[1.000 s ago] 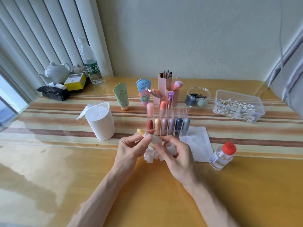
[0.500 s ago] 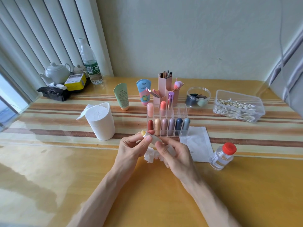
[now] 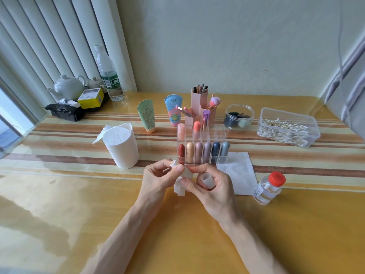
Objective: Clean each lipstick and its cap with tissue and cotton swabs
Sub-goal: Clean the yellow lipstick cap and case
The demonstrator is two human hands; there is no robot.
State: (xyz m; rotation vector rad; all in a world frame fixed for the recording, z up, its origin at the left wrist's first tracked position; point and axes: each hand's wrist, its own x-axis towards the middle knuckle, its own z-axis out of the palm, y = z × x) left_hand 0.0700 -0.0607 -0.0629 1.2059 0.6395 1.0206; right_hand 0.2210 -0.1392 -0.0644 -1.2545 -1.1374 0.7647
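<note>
soft daylight enters left of the table [image 3: 59, 194], whose glossy top shows broad pale glare; wide-angle bending curves the blinds [image 3: 39, 46]; focus sharp throughout.

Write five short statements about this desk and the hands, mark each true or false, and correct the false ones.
1. The left hand holds a white lipstick tube. True.
2. The cap lies on the table. False: the right hand has it in its grip, with fingers curled round it.
3. The front row of the clear organizer holds six lipsticks. True.
4. The bottle has a blue lid. False: the lid is red.
5. The cotton swab box stands to the left of the organizer. False: it stands to the right of it.
</note>
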